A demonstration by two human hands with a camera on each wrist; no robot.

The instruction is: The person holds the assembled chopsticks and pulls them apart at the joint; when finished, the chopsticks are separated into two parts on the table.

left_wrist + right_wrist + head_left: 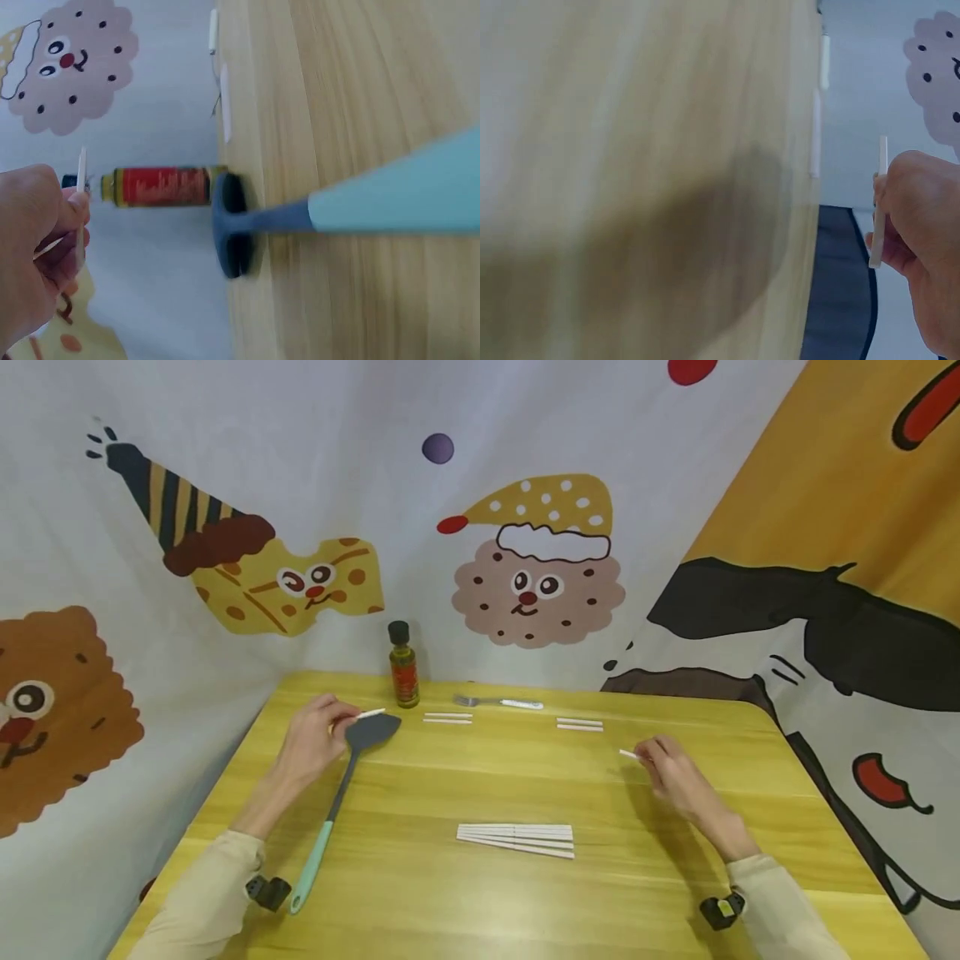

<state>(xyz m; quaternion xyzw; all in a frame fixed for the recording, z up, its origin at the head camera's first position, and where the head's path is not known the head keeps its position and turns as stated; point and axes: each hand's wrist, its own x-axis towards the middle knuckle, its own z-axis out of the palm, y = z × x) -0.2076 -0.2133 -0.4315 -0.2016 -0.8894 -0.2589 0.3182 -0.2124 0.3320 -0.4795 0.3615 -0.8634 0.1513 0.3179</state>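
Note:
My left hand pinches a short white stick above the grey spatula head. In the left wrist view this stick stands out between thumb and fingers. Over the right part of the table, my right hand pinches another white stick, which points left. The right wrist view shows that stick running past the fingertips. Two pairs of white sticks lie at the back, a left pair and a right pair. Several more white sticks form a narrow fan near the middle.
The spatula's mint handle reaches toward the front left. A dark-capped bottle with a red label stands at the back edge, beside a fork with a white handle. A printed curtain hangs directly behind the wooden table.

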